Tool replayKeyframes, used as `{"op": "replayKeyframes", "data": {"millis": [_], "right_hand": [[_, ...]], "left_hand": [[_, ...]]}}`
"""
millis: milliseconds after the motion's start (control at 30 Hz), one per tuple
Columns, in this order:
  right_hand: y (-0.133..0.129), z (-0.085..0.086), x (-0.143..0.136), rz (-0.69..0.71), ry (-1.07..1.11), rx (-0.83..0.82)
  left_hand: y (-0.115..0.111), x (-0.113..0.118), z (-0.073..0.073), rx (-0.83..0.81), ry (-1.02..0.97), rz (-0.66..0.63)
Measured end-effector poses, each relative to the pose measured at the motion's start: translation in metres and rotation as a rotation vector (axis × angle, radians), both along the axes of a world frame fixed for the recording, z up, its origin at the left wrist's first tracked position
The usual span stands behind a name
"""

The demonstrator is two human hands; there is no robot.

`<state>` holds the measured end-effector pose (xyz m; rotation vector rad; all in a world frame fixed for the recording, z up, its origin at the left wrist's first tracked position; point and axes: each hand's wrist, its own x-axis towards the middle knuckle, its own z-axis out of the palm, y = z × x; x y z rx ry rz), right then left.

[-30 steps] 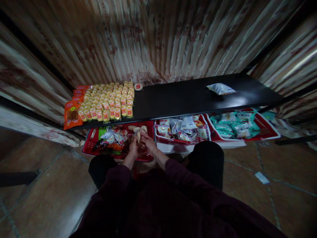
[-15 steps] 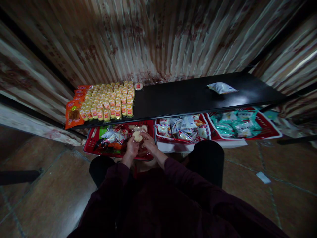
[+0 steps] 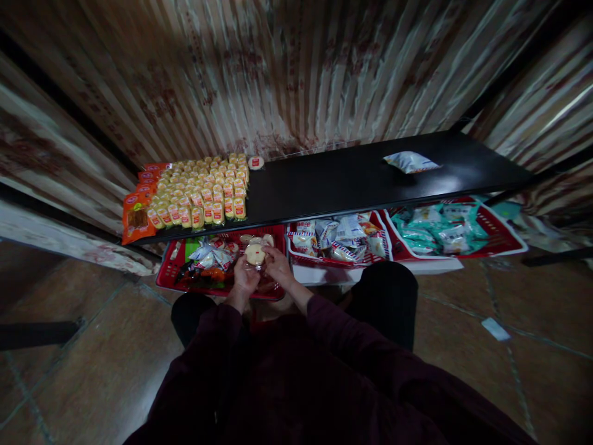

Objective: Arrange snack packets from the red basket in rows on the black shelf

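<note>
Between my hands is a round, pale cake in clear wrapping [image 3: 254,254] with a small red mark on its face. My left hand [image 3: 245,278] grips its lower left side, and my right hand [image 3: 277,267] has its fingers closed on the right edge. Both hands are over the red basket [image 3: 167,279] below the shelf front, which holds mixed packets and more round wrapped cakes. A similar round wrapped cake [image 3: 256,162] lies at the back of the black shelf [image 3: 315,185], beside rows of small yellow packaged cakes [image 3: 204,191].
Orange packets [image 3: 139,210] line the shelf's left end; a white packet [image 3: 410,162] lies toward its right. Below stand a basket of white-and-blue packets [image 3: 347,232] and one of green packets [image 3: 419,238]. My knees flank the hands. A striped curtain [image 3: 296,74] hangs behind.
The wrapped cake has turned a little in my hands, so its red mark now sits mid-face. My view has shifted slightly; the shelf goods look unchanged.
</note>
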<state>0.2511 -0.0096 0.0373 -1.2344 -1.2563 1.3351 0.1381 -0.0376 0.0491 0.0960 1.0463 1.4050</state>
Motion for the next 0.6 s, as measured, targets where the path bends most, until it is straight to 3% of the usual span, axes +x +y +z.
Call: {"op": "replayKeyframes", "data": {"millis": [167, 400, 500, 600], "right_hand": [[-0.002, 0.004, -0.004, 0.004, -0.172, 0.133], [-0.006, 0.005, -0.004, 0.006, -0.11, -0.08], [-0.007, 0.002, -0.002, 0.006, -0.033, -0.086], [-0.006, -0.002, -0.002, 0.004, -0.023, -0.1]], "left_hand": [[0.004, 0.007, 0.001, -0.01, 0.094, 0.008], [0.002, 0.021, -0.005, -0.073, 0.172, 0.007], [0.0, 0.025, -0.01, -0.099, 0.218, 0.035], [-0.002, 0.026, -0.014, -0.033, 0.249, -0.028]]}}
